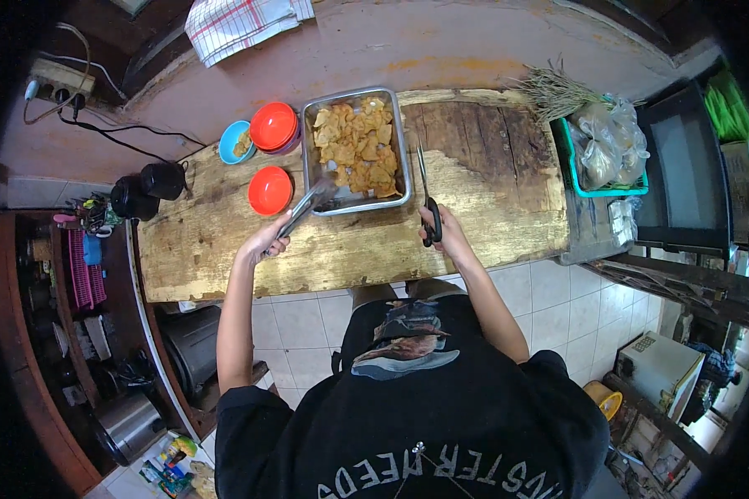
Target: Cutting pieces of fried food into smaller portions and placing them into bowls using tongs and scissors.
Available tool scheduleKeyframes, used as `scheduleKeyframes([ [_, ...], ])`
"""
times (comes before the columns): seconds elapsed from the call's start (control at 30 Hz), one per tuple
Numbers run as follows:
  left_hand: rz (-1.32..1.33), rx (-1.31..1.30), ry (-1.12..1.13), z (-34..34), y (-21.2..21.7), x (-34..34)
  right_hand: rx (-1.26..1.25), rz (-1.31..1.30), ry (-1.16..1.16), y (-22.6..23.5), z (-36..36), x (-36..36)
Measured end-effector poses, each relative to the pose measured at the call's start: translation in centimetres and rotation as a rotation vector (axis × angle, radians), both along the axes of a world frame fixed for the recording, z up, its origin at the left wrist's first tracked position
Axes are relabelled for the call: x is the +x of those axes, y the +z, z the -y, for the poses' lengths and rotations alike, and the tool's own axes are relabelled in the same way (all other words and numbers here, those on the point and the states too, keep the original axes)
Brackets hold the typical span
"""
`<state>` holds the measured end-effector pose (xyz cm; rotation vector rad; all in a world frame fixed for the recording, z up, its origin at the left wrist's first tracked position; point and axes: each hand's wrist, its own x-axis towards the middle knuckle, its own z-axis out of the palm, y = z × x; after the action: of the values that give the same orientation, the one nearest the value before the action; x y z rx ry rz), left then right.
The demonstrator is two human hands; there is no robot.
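Pinkish wall (pixel 441 51) backs a worn wooden table (pixel 204 220), and pale floor tiles show below its near edge. On it, ahead of both hands and between them, lies a metal tray (pixel 366 205) of golden-brown food pieces (pixel 356 145), its long axis running away from the person. From the left hand (pixel 265 239), the food is forward and to the right; from the right hand (pixel 446 234), forward and to the left. Curled narrowly, the left fingers grip metal tongs (pixel 305 205), which slant toward the tray's near left corner; whether the tips touch any piece is unclear. The right fingers hold black-handled scissors (pixel 430 206) just outside the tray's right side, blades pointing away from the body, roughly parallel to that side. Both hands sit near the tray, but the left one's tool reaches over it, so I judge that side nearer to the food. Just beyond the left fingers stands a red bowl (pixel 270 190). As for writing, pale lettering (pixel 450 456) crosses the dark shirt (pixel 391 416) behind both hands, upside down; no label on the tongs or scissors can be read.
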<state>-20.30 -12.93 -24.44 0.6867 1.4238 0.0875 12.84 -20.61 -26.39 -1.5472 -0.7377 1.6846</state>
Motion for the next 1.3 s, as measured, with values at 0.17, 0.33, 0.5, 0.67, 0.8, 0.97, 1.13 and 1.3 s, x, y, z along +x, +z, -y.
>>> scheduleKeyframes([
  [0.17,-0.004,-0.026,0.022,0.3,-1.8,-0.2,0.009,-0.034,-0.051,0.0,0.1,0.0],
  [0.33,-0.042,0.047,0.016,0.5,-2.2,0.3,0.051,-0.093,-0.043,-0.1,0.1,0.2],
  [0.5,-0.093,0.179,-0.024,1.6,-3.1,-0.4,0.063,-0.095,-0.039,-0.2,0.3,0.0],
  [0.67,-0.005,0.284,0.088,4.2,-2.8,-0.7,0.152,0.124,0.238,-1.5,0.5,-0.6],
  [0.8,0.064,0.328,0.206,6.7,-2.5,-0.9,0.127,0.304,0.454,0.7,0.4,-3.3],
  [0.97,0.197,0.388,0.262,8.7,-2.5,-0.9,0.158,0.306,0.558,0.3,0.0,-7.3],
  [1.13,0.22,0.363,0.363,10.2,-1.8,-1.2,0.234,0.399,0.523,1.4,-1.0,-11.2],
  [1.3,0.252,0.367,0.441,10.7,-0.7,-2.0,0.273,0.431,0.517,1.2,-1.8,-13.9],
])
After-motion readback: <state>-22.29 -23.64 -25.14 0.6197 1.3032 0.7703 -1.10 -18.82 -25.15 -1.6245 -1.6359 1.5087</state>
